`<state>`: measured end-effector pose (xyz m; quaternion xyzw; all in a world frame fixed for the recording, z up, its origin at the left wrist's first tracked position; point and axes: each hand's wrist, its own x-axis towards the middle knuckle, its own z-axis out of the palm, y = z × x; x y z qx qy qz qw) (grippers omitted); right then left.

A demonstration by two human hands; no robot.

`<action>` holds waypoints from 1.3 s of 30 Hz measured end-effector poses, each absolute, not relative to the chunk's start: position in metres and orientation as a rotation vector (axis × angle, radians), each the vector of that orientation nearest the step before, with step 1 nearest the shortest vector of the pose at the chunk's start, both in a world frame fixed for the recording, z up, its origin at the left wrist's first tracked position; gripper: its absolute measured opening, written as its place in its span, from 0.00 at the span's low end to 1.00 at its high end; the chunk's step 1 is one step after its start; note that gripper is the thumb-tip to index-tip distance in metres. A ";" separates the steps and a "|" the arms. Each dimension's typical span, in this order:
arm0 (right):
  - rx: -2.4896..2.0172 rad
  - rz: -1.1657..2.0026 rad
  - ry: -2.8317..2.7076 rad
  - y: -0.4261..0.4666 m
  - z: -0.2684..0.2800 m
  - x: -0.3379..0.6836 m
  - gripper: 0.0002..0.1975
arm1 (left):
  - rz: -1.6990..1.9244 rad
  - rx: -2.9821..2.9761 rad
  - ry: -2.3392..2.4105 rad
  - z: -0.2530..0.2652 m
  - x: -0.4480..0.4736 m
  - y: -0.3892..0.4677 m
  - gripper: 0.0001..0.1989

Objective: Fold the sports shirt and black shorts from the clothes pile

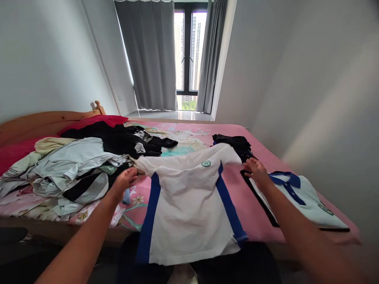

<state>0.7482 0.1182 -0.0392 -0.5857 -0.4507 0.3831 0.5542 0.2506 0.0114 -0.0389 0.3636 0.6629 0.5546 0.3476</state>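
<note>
Between left hand (126, 179) and right hand (256, 171) spreads a white shirt (189, 205).

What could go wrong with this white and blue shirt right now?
The white-and-blue shirt might slip toward the floor, since its hem shows below the near edge of the bed. The right hand, close to the folded polo shirt, could perhaps knock it askew.

Looks like matt cloth w/ wrinkles in white/blue shirt (189, 205), nr edge of bed (233, 193); smooth, knotty wood in headboard (38, 123), L of bed; matt fabric in curtains (148, 55), glossy finish on sill (164, 115), both beyond bed.
</note>
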 end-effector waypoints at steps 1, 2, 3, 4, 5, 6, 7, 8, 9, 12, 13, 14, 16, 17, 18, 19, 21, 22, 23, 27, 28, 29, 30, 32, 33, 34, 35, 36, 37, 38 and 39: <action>-1.410 0.955 -1.073 0.105 -0.070 0.749 0.25 | 1.391 0.948 1.756 -0.065 0.255 0.000 0.31; -1.436 1.012 -1.092 0.088 -0.102 0.750 0.24 | 1.291 1.030 1.801 -0.092 0.260 -0.015 0.29; -1.450 1.075 -1.165 0.069 -0.132 0.753 0.24 | 1.219 1.107 1.822 -0.118 0.264 -0.032 0.27; -1.460 1.132 -1.227 0.049 -0.159 0.756 0.24 | 1.181 1.176 1.836 -0.142 0.267 -0.051 0.25; -1.475 1.173 -1.258 0.030 -0.182 0.758 0.24 | 1.136 1.224 1.871 -0.164 0.271 -0.069 0.22; -1.484 1.190 -1.282 0.011 -0.200 0.761 0.23 | 1.148 1.280 1.918 -0.185 0.275 -0.087 0.19; -1.479 1.192 -1.337 -0.005 -0.213 0.762 0.22 | 1.169 1.335 1.957 -0.202 0.278 -0.103 0.16; -1.476 1.181 -1.385 -0.018 -0.221 0.763 0.21 | 1.178 1.377 1.987 -0.218 0.282 -0.116 0.14; -1.479 1.155 -1.440 -0.029 -0.224 0.763 0.21 | 1.186 1.413 2.020 -0.232 0.286 -0.127 0.13; -1.542 1.017 -1.638 -0.048 -0.221 0.761 0.21 | 1.114 1.487 2.147 -0.263 0.300 -0.146 0.17; -1.568 0.962 -1.705 -0.051 -0.219 0.761 0.21 | 1.061 1.505 2.202 -0.271 0.304 -0.149 0.20; -1.597 0.911 -1.755 -0.054 -0.218 0.760 0.21 | 0.996 1.515 2.266 -0.276 0.308 -0.150 0.22; -1.662 0.840 -1.775 -0.058 -0.218 0.761 0.20 | 0.843 1.503 2.405 -0.283 0.314 -0.150 0.26; -1.701 0.818 -1.745 -0.059 -0.219 0.761 0.21 | 0.761 1.475 2.474 -0.284 0.316 -0.149 0.27; -1.741 0.804 -1.707 -0.059 -0.221 0.761 0.22 | 0.679 1.430 2.539 -0.284 0.318 -0.146 0.28; -1.780 0.798 -1.674 -0.060 -0.222 0.761 0.23 | 0.604 1.377 2.590 -0.284 0.319 -0.144 0.29; -1.845 0.804 -1.656 -0.060 -0.222 0.758 0.27 | 0.508 1.294 2.610 -0.283 0.320 -0.137 0.28; -1.867 0.809 -1.675 -0.060 -0.221 0.756 0.28 | 0.509 1.270 2.586 -0.282 0.320 -0.134 0.27; -1.889 0.814 -1.698 -0.060 -0.220 0.755 0.29 | 0.552 1.249 2.545 -0.282 0.320 -0.132 0.25; -1.993 0.828 -1.680 -0.062 -0.218 0.753 0.29 | 0.996 1.064 2.132 -0.279 0.315 -0.132 0.20; -2.014 0.830 -1.651 -0.062 -0.218 0.754 0.28 | 1.078 1.012 2.010 -0.278 0.312 -0.135 0.19; -2.019 0.830 -1.627 -0.063 -0.219 0.756 0.27 | 1.131 0.974 1.910 -0.277 0.309 -0.138 0.18; -2.009 0.827 -1.612 -0.063 -0.221 0.758 0.26 | 1.159 0.950 1.843 -0.275 0.307 -0.141 0.17; -1.993 0.808 -1.590 -0.063 -0.222 0.760 0.24 | 1.184 0.925 1.800 -0.272 0.302 -0.148 0.19; -1.998 0.792 -1.579 -0.063 -0.221 0.761 0.24 | 1.205 0.906 1.783 -0.271 0.301 -0.151 0.21; -2.013 0.770 -1.568 -0.064 -0.220 0.761 0.24 | 1.237 0.879 1.768 -0.269 0.301 -0.154 0.23; -2.038 0.747 -1.561 -0.064 -0.219 0.761 0.23 | 1.279 0.848 1.759 -0.268 0.302 -0.157 0.26; -2.064 0.729 -1.560 -0.064 -0.217 0.762 0.23 | 1.325 0.823 1.756 -0.266 0.303 -0.160 0.27; -2.088 0.719 -1.562 -0.065 -0.215 0.762 0.22 | 1.367 0.814 1.758 -0.263 0.305 -0.164 0.28; -2.109 0.714 -1.561 -0.065 -0.214 0.764 0.20 | 1.402 0.829 1.771 -0.261 0.307 -0.167 0.27; -2.135 0.705 -1.550 -0.065 -0.212 0.765 0.18 | 1.426 0.873 1.795 -0.257 0.308 -0.171 0.25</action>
